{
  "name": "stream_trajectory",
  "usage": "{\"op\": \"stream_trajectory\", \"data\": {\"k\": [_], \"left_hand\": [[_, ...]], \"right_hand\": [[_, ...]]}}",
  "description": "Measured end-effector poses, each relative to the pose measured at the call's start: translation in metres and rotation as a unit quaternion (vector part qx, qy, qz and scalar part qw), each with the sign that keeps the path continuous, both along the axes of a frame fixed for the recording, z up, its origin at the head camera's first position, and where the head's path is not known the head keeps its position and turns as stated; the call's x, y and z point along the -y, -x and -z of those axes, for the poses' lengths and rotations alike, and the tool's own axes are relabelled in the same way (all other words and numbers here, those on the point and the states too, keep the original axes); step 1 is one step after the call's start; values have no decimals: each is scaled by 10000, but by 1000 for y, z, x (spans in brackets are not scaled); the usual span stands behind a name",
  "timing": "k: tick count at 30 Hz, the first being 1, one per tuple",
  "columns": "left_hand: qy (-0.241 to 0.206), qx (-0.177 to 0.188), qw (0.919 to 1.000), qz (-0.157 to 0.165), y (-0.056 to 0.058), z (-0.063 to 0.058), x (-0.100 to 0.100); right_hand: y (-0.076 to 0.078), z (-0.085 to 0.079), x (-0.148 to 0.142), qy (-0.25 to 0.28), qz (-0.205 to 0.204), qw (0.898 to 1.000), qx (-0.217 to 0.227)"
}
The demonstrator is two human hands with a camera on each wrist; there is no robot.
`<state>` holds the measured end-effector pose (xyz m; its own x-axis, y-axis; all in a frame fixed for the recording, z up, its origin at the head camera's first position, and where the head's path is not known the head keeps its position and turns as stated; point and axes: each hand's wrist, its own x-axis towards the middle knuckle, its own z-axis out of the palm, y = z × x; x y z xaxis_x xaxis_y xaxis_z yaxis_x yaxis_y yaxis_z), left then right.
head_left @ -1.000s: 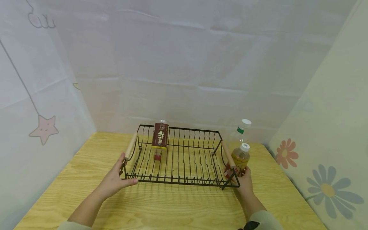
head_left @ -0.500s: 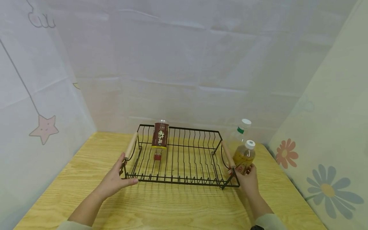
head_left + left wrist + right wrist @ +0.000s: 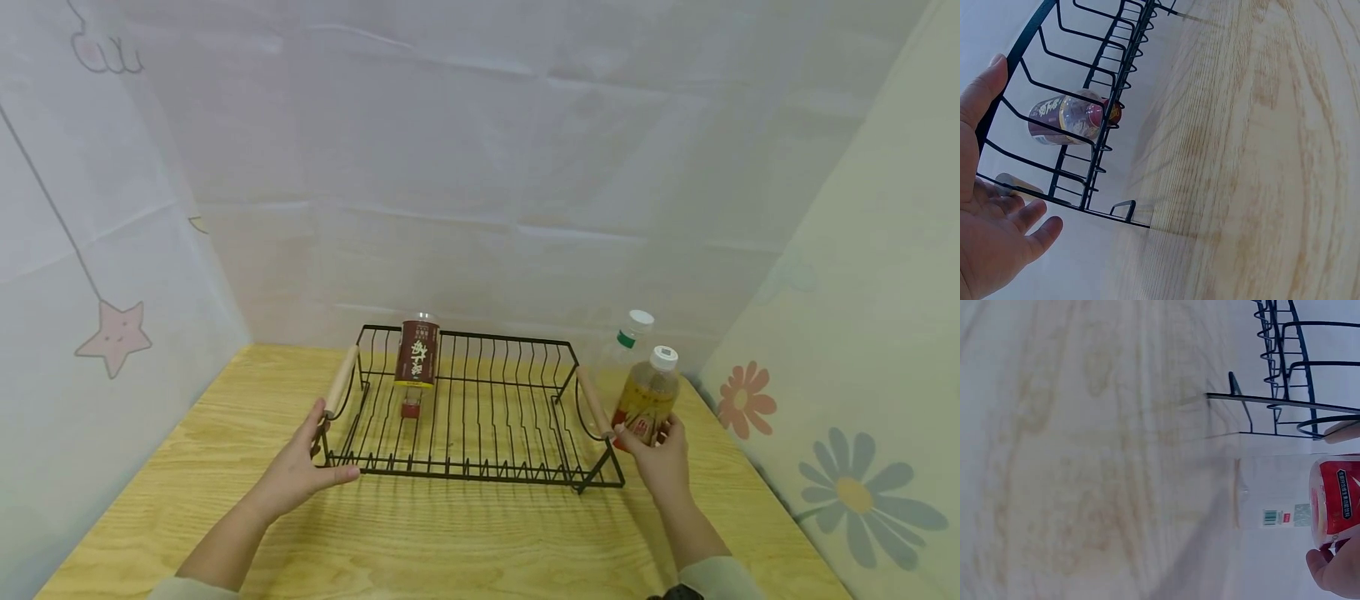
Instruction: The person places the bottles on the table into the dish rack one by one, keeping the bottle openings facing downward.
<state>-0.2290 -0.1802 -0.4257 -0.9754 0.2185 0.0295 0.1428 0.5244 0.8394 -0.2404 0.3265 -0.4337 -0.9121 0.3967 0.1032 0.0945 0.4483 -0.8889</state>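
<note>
A black wire dish rack [image 3: 480, 477] with wooden side handles stands mid-table. At its near left corner, my left hand [image 3: 294, 479] holds the frame, thumb along the front rail and fingers around the side; the left wrist view shows those fingers [image 3: 1030, 215] loosely bent below the side rail. Just right of the rack, my right hand [image 3: 663, 462] grips an upright, white-capped bottle of amber drink [image 3: 648, 396] low on its body. Its red label [image 3: 1341, 494] shows in the right wrist view. A dark-red-labelled bottle [image 3: 417, 354] lies in the rack's left part, red cap toward me.
Behind the held bottle stands a clear, white-capped bottle [image 3: 618, 354] with a green band, partly hidden. The wooden table [image 3: 465, 542] ends at a pale cloth backdrop [image 3: 480, 208], with printed cloth at both sides.
My right hand has moved the amber bottle to the right and upward in the head view, out from behind the rack's right handle. My left hand and the rack stay put.
</note>
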Motion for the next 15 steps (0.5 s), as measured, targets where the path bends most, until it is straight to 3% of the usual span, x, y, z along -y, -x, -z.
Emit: {"op": "stream_trajectory", "data": {"k": [8,15], "left_hand": [[27,12,10000,23,0,1,1],[-8,-19,10000,-20,1,1,0]], "right_hand": [[2,-15,3,-169,36,9990,-417],[-2,-31,12,-635,2,9946,-818]]}}
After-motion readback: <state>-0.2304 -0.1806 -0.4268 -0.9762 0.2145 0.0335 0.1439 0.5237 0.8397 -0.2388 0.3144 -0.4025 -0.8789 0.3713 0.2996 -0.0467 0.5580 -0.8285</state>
